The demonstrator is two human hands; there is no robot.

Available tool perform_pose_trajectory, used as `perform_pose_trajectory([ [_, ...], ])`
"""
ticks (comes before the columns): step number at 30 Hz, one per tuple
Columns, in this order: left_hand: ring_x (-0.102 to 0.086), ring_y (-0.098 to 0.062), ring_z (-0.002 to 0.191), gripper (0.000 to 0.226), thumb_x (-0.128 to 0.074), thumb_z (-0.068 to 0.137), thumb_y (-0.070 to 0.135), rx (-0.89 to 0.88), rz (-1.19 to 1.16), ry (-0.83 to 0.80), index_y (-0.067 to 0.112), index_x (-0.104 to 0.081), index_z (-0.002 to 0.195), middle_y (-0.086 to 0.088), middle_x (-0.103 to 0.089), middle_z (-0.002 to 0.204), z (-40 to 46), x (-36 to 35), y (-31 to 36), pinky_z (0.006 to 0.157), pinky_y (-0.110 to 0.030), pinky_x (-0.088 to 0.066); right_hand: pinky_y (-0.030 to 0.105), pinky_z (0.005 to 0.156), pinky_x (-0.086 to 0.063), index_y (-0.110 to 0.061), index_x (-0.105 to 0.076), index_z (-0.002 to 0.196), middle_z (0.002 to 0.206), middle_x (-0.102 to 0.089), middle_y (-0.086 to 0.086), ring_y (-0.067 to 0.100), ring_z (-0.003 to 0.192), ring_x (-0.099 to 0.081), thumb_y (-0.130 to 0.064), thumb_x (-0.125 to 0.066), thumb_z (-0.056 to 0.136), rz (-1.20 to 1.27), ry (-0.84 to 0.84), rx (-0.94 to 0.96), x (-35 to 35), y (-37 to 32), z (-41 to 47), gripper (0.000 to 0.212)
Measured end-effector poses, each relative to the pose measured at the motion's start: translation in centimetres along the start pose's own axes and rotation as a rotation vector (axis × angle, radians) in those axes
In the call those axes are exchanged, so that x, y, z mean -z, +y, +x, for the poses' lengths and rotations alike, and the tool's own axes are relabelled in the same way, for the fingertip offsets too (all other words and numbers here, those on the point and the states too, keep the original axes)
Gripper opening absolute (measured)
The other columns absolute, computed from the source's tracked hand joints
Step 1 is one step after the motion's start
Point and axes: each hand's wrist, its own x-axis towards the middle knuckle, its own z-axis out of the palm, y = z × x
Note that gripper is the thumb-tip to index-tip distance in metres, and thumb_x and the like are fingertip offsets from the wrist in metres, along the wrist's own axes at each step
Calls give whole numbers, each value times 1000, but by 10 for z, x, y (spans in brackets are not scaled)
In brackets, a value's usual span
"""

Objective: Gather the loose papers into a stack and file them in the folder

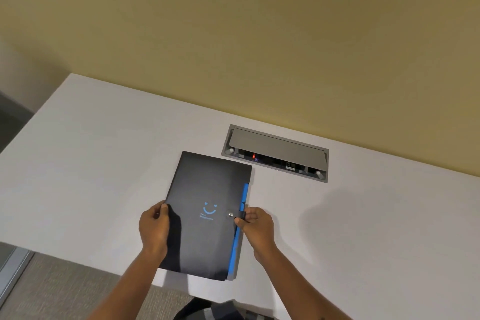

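Observation:
A black folder (205, 189) with a blue smiley print and a blue inner edge lies closed on the white table (91, 163), its near end over the table's front edge. My left hand (154, 228) grips the folder's left edge. My right hand (257, 223) pinches the snap strap at the right edge, beside the metal button (230, 214). No loose papers are in view.
A grey cable box (275, 153) with its lid tilted open is set into the table behind the folder, near the yellow wall. The table's left edge drops to carpet at the lower left. A dark object shows below the front edge.

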Motion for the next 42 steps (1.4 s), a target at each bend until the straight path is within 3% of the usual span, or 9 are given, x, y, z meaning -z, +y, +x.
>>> perform_pose_trajectory([
  [5, -70, -33, 111, 34, -60, 98, 26, -16, 2, 82, 8, -75, 122, -12, -77, 116, 50, 31, 23, 100, -42, -53, 16, 76, -58, -25, -70, 96, 101, -78, 0, 15, 91, -76, -13, -85, 87, -13, -103, 37, -53, -38, 10, 21],
  [10, -67, -30, 105, 36, -56, 100, 27, -54, 24, 70, 6, -74, 122, -10, -74, 113, 102, 39, 51, 96, -38, -50, 12, 73, -54, -20, -72, 108, 99, -74, -4, 9, 86, -71, -16, -84, 89, -66, -147, 76, -92, -77, 37, 22],
  [14, -67, -32, 110, 38, -55, 99, 30, -75, 30, 31, 9, -74, 124, -12, -75, 117, 138, 26, 75, 98, -42, -53, 32, 93, -60, -17, -73, 113, 99, -73, -1, 17, 90, -70, -22, -83, 90, -115, -140, 82, -111, -105, 63, 26],
  [18, -65, -29, 113, 38, -54, 100, 29, -80, 35, -14, 9, -72, 127, -12, -73, 126, 168, 6, 94, 104, -43, -52, 33, 92, -58, -15, -72, 114, 101, -71, 0, 20, 94, -69, -18, -83, 89, -91, -105, 83, -119, -122, 89, 27],
  [22, -65, -35, 115, 35, -51, 102, 26, -97, 66, -68, 9, -73, 122, -9, -72, 117, 187, -13, 107, 101, -42, -52, 36, 96, -60, -13, -71, 123, 110, -73, 5, 20, 97, -69, -16, -82, 89, -107, -66, 118, -123, -129, 104, 36],
  [26, -63, -38, 119, 36, -48, 104, 29, -98, 148, -102, 15, -70, 130, -12, -70, 130, 199, -27, 116, 112, -56, -48, 20, 76, -56, -15, -67, 129, 117, -71, 6, 19, 98, -67, -14, -81, 90, -90, -60, 146, -122, -136, 114, 41],
  [32, -66, -39, 112, 31, -48, 105, 27, -175, 220, -84, 16, -73, 119, -14, -73, 121, 203, -39, 133, 109, -59, -49, 36, 94, -60, -17, -62, 137, 116, -61, -3, 18, 102, -62, -14, -83, 89, -41, -74, 133, -124, -141, 121, 52],
  [36, -65, -40, 115, 32, -50, 105, 30, -188, 251, -103, 15, -71, 123, -15, -72, 124, 203, -38, 134, 110, -61, -47, 40, 97, -60, -17, -61, 139, 130, -65, 5, 19, 107, -63, -14, -83, 89, -35, -77, 138, -123, -141, 122, 55],
  [42, -61, -43, 127, 44, -56, 103, 37, -221, 381, -15, 11, -62, 138, -16, -66, 140, 198, -34, 134, 112, -63, -41, 44, 108, -54, -18, -53, 149, 153, -56, 8, 30, 138, -57, -19, -84, 89, -78, -99, 122, -117, -140, 112, 67],
])
